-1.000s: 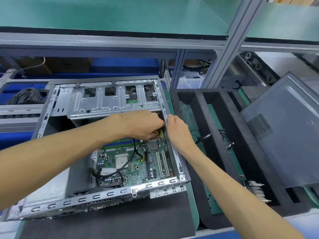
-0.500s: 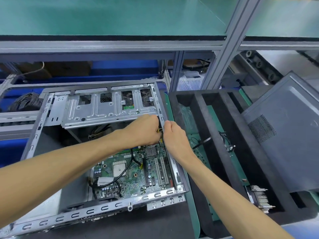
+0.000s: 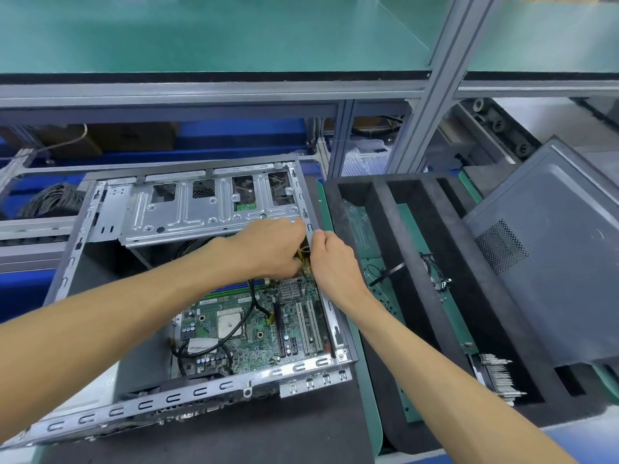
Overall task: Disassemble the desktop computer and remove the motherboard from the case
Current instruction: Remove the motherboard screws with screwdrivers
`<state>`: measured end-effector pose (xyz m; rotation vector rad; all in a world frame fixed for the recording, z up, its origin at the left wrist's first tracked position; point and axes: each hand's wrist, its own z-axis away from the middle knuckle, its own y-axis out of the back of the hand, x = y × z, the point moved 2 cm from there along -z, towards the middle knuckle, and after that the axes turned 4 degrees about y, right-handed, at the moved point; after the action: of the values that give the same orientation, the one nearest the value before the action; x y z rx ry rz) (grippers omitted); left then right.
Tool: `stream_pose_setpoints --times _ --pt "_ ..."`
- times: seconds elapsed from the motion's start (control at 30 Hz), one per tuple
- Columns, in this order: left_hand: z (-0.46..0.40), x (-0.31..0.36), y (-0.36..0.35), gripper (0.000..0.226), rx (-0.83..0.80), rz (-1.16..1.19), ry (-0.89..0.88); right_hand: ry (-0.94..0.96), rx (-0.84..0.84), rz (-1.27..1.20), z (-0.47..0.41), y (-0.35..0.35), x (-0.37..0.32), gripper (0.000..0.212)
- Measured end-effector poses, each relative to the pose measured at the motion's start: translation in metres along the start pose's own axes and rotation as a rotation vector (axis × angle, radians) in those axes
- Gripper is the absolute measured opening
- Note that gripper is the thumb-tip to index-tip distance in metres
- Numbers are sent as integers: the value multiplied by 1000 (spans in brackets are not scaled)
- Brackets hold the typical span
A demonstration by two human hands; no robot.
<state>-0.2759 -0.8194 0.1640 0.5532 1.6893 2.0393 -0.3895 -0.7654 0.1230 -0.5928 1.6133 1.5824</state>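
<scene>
The open desktop case (image 3: pixel 207 393) lies on its side with the green motherboard (image 3: pixel 254 329) inside, black cables running over it. A silver drive cage (image 3: pixel 201 209) spans the case's far end. My left hand (image 3: pixel 268 246) reaches inside beneath the cage's right corner, fingers curled around yellow wiring (image 3: pixel 303 259) near the board's top right. My right hand (image 3: pixel 331 262) grips the case's right side rail (image 3: pixel 313 226), thumb inside, right beside the left hand. What the left fingers pinch is partly hidden.
A black foam tray (image 3: pixel 395 229) with slots holds green boards and a finned heatsink (image 3: pixel 499 376) to the right. The grey case side panel (image 3: pixel 552 256) leans at far right. A shelf frame with an upright post (image 3: pixel 432 78) stands behind. Coiled cables (image 3: pixel 50 199) lie far left.
Both hands have stayed together at the case's right rail under the drive cage. The camera has shifted, so the case sits lower and more central in view.
</scene>
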Motion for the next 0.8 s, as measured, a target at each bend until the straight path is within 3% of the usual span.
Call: stream_pose_setpoints --times 0.07,0.17,0.27,0.47,0.6,0.67,0.8 --pt "-3 3 5 20 97 -101 -33 10 -8 32 0 0 0 36" --pt "-4 8 4 42 169 -271 -59 -13 -6 8 -1 0 0 36" --pt "-1 8 -4 31 254 -392 -116 -25 -9 10 0 0 0 35" --pt "4 -7 -8 21 31 -42 -150 -46 -7 -11 -1 -1 0 34" --pt "5 -11 -3 33 260 -322 -191 -54 1 -28 0 -1 0 36" --pt "9 -7 -8 28 308 -402 -184 -54 -1 -25 -1 -1 1 38" --pt "13 -4 -16 30 318 -123 -66 -41 6 -16 -2 -2 1 35"
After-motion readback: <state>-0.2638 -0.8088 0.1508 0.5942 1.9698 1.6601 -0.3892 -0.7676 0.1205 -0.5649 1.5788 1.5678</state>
